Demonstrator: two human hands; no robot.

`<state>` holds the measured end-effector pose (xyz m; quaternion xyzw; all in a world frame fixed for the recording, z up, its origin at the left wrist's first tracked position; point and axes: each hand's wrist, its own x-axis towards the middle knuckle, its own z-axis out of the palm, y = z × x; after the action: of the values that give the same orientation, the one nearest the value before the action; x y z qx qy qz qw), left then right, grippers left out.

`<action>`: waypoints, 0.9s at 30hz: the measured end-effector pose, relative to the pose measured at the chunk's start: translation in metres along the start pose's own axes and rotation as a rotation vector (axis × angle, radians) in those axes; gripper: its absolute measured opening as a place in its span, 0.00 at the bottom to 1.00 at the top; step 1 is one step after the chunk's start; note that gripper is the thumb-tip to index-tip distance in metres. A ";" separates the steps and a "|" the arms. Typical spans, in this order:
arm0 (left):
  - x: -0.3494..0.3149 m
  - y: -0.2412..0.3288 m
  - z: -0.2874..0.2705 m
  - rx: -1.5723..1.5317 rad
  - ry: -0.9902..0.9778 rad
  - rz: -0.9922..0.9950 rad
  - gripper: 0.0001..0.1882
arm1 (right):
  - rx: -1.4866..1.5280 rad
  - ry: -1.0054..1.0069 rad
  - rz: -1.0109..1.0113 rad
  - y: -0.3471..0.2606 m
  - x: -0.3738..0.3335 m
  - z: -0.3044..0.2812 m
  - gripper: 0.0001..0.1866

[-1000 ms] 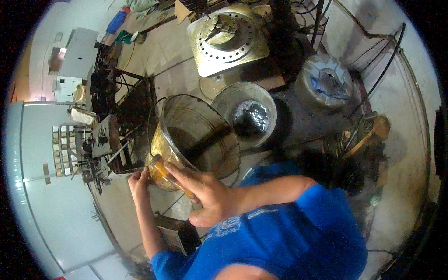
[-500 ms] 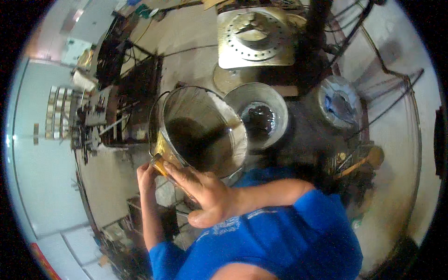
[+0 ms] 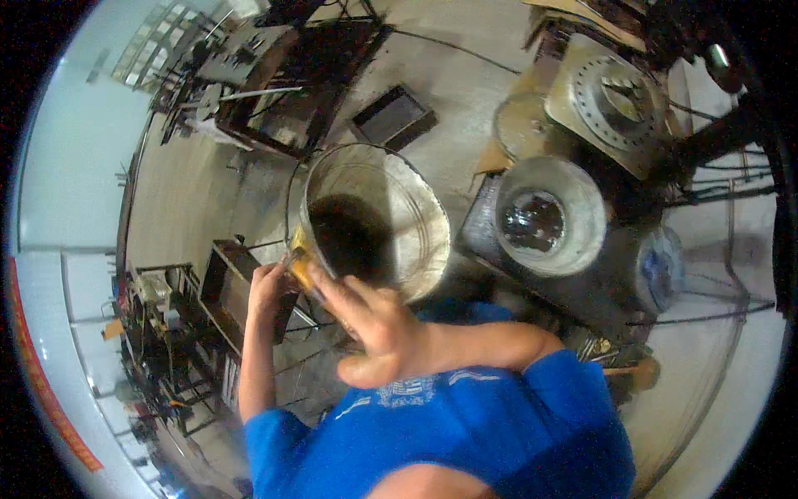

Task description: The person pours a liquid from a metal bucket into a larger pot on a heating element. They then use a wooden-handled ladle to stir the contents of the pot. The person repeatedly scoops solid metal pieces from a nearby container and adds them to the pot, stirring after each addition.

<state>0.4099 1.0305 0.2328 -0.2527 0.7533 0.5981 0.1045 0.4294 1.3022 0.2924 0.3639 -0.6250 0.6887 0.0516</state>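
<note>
A large metal bucket (image 3: 420, 220) hangs in front of me, its mouth tilted up toward my view and its inside dark at the bottom. A thin wire bail curves along its left side to a yellow grip (image 3: 301, 270). My left hand (image 3: 268, 289) is closed at the outer end of this grip. Across my body reaches my right hand (image 3: 378, 324), its fingers closed over the grip beside the bucket's near rim. The undersides of the fingers are hidden. Right of the held bucket, a second metal bucket (image 3: 586, 237) contains dark, shiny liquid.
Beyond the second bucket stands a machine with a round, holed plate (image 3: 615, 104). A blue-lined container (image 3: 661, 270) is at the right. A dark open box (image 3: 395, 116) lies on the floor ahead; another open box (image 3: 241, 291) and metal racks (image 3: 162, 324) stand left.
My view has turned left, so the machine and second bucket now appear farther right. The held bucket and both hands have turned along with me, their grip much the same.
</note>
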 end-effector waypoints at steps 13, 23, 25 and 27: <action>0.052 -0.052 -0.181 -0.082 0.279 -0.038 0.13 | 0.215 -0.108 0.123 0.125 0.148 0.097 0.39; 0.156 0.000 -0.249 -0.157 0.586 0.048 0.13 | 0.286 -0.230 0.136 0.285 0.318 0.151 0.30; 0.182 0.029 -0.268 -0.157 0.650 0.055 0.14 | 0.315 -0.277 0.103 0.307 0.360 0.162 0.28; 0.202 0.066 -0.278 -0.059 0.757 0.013 0.16 | 0.298 -0.316 0.095 0.326 0.402 0.171 0.29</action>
<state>0.2450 0.7245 0.2690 -0.4540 0.7225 0.4847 -0.1922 0.0397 0.9250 0.2437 0.4409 -0.5332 0.7095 -0.1338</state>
